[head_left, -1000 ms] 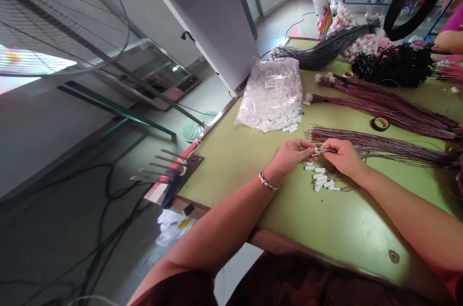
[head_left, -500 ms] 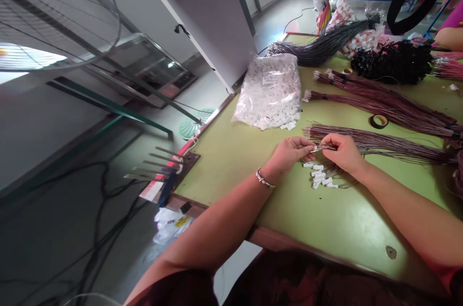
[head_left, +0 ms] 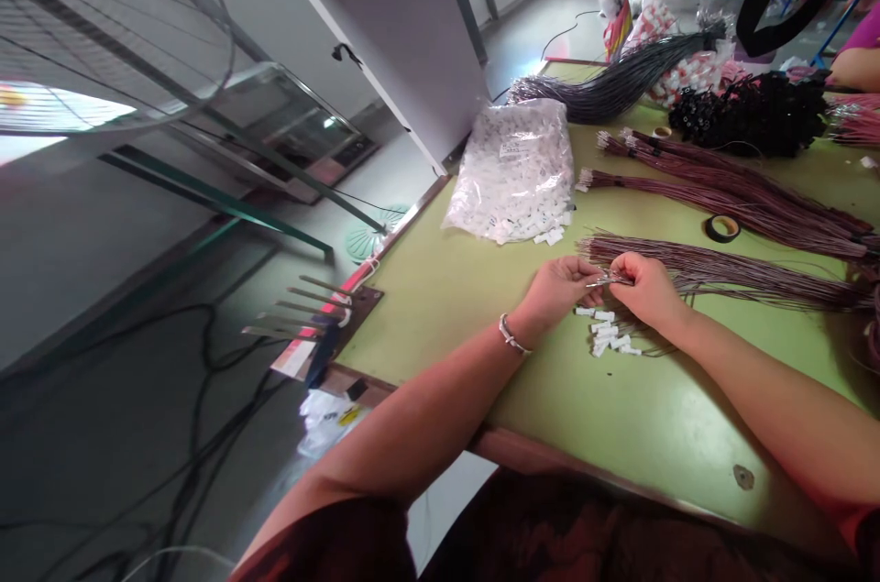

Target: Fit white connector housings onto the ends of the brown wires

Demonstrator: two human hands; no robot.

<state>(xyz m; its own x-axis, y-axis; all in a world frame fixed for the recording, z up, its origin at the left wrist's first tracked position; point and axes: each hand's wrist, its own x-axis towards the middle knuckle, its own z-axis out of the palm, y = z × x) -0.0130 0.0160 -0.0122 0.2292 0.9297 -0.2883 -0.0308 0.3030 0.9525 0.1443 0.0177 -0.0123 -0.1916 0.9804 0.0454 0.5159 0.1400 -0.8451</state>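
Note:
My left hand [head_left: 560, 287] and my right hand [head_left: 646, 287] meet over the green table [head_left: 440, 289], fingers pinched together. Between them I hold the tip of a thin wire [head_left: 605, 280] and what looks like a small white connector. The wire runs right into a bundle of brown-red wires [head_left: 742, 270] lying on the table. Just below my hands lies a small heap of white connectors [head_left: 609, 332] on finished wire ends. A silver bracelet [head_left: 512, 336] circles my left wrist.
A clear bag of white connectors [head_left: 515, 171] lies at the table's left side. More brown-red wire bundles [head_left: 721, 188], grey wires [head_left: 619, 82], black parts [head_left: 753, 115] and a tape roll [head_left: 723, 227] lie beyond. Another person's arm [head_left: 856, 64] shows far right. A metal rack [head_left: 302, 321] juts off the table's corner.
Both hands stay pinched on the wire tip at nearly the same place; only the camera view has shifted slightly.

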